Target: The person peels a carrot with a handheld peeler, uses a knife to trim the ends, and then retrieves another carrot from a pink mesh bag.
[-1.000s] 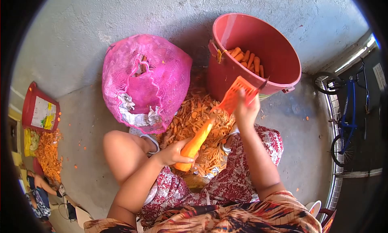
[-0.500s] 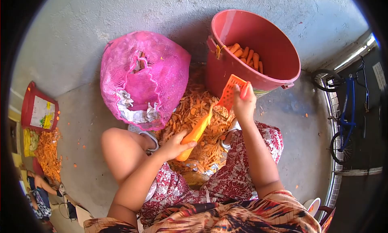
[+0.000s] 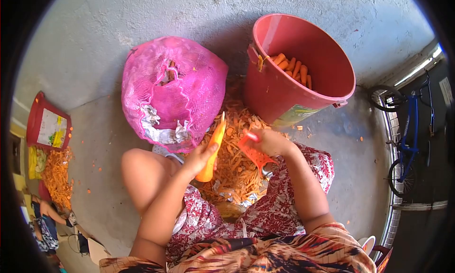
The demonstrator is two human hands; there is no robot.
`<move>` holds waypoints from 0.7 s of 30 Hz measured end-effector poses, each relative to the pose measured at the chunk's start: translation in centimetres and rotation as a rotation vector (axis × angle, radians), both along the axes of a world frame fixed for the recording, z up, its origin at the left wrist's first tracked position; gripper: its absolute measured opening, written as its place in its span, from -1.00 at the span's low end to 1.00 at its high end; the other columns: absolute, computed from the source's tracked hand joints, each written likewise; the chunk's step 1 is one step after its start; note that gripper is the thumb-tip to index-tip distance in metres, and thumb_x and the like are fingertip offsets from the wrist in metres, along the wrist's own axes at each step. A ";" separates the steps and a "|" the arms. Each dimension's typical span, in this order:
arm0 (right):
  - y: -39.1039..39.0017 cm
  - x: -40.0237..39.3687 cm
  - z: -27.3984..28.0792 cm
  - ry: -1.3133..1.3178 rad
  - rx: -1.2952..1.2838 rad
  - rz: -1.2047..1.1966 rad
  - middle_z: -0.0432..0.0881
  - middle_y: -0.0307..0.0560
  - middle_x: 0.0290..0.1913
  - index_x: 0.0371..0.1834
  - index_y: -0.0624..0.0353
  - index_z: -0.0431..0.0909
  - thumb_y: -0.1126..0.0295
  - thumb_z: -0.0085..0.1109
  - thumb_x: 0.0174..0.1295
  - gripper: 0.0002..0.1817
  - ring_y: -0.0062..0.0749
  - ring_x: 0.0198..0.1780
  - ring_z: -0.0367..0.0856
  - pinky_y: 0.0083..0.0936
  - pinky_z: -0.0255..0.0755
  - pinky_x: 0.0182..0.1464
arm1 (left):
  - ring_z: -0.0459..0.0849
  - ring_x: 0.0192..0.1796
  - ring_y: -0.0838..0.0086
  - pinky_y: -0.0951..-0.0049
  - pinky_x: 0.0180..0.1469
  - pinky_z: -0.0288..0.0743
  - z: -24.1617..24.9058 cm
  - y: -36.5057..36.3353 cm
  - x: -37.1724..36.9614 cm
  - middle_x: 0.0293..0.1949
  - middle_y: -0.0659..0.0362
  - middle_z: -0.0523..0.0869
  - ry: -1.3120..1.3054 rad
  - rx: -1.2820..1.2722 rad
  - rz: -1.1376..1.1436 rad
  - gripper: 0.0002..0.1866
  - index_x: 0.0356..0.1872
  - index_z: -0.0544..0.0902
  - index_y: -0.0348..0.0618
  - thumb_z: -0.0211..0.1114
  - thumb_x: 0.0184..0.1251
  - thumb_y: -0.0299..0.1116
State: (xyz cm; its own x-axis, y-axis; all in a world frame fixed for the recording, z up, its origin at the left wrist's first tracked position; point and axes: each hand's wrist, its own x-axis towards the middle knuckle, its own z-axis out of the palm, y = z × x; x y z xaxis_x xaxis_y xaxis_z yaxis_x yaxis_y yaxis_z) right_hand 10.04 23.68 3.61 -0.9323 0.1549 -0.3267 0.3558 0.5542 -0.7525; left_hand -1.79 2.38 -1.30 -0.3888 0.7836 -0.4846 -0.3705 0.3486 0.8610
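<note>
My left hand point(image 3: 203, 160) is wrapped round a large carrot point(image 3: 214, 150), held tilted with its thin tip pointing up. In my right hand point(image 3: 271, 142) is the handle of an orange-red peeler point(image 3: 255, 152) with a flat, slotted body; it is apart from the carrot. Beneath both hands a heap of carrot peelings point(image 3: 232, 171) lies between my legs. Several peeled carrots point(image 3: 296, 69) rest inside the big red bucket point(image 3: 265, 100) beyond my right hand. A pink mesh sack point(image 3: 189, 83) with crumpled paper in it stands beyond my left hand.
At the left stand a smaller red bucket point(image 3: 50, 126) and another pile of peelings point(image 3: 59, 176). Part of another person point(image 3: 52, 216) shows at the lower left. A blue bicycle point(image 3: 410, 135) is at the right, and a grey wall point(image 3: 166, 17) rises behind the sack.
My right hand has come down with the peeler, which now points toward me. The carrot has moved slightly left and stands more upright in my left hand. The view has shifted slightly.
</note>
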 end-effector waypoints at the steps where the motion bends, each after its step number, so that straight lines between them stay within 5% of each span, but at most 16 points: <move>1: -0.3 0.0 -0.1 -0.040 0.012 0.066 0.56 -0.03 -0.35 -0.15 0.17 0.43 0.30 0.02 0.13 -0.74 -0.36 -0.31 0.51 -0.45 0.36 -0.24 | 0.52 -0.59 0.51 0.55 -0.49 0.43 0.1 -0.1 -0.3 -0.63 0.18 0.49 -0.025 0.002 0.019 -0.48 -0.33 0.43 -0.27 0.04 0.16 0.11; 3: -0.7 -0.2 -0.2 -0.120 0.036 0.202 0.56 0.04 -0.32 -0.14 0.17 0.43 0.26 0.02 0.12 -0.71 -0.27 -0.25 0.51 -0.41 0.35 -0.20 | 0.51 -0.61 0.51 0.54 -0.50 0.43 -0.2 -0.1 -0.3 -0.63 0.17 0.49 0.033 -0.038 -0.005 -0.49 -0.36 0.44 -0.27 0.03 0.17 0.11; 13: -1.0 -0.5 -1.9 -0.113 0.044 0.160 0.55 0.05 -0.39 -0.23 0.22 0.43 0.31 0.03 0.09 -0.75 -0.25 -0.34 0.51 -0.38 0.35 -0.26 | 0.51 -0.63 0.50 0.53 -0.53 0.43 -0.1 -0.2 0.3 -0.63 0.16 0.48 0.047 -0.039 -0.089 -0.50 -0.42 0.45 -0.29 0.02 0.20 0.07; 21: -1.1 -0.7 -2.8 -0.051 -0.021 0.233 0.56 0.04 -0.36 -0.20 0.20 0.42 0.32 0.03 0.09 -0.76 -0.20 -0.32 0.51 -0.38 0.36 -0.23 | 0.52 -0.64 0.41 0.44 -0.53 0.44 0.3 -1.0 0.3 -0.68 0.13 0.49 -0.423 0.103 -0.291 -0.41 -0.51 0.40 -0.23 -0.03 0.12 0.23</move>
State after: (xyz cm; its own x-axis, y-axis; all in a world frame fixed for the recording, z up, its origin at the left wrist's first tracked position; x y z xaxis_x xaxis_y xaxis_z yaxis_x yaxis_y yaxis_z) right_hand 9.31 22.55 0.85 -0.9244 -0.0697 -0.3749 0.2580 0.6098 -0.7494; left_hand -1.47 1.34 -0.97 0.0653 0.8820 -0.4667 -0.5934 0.4103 0.6925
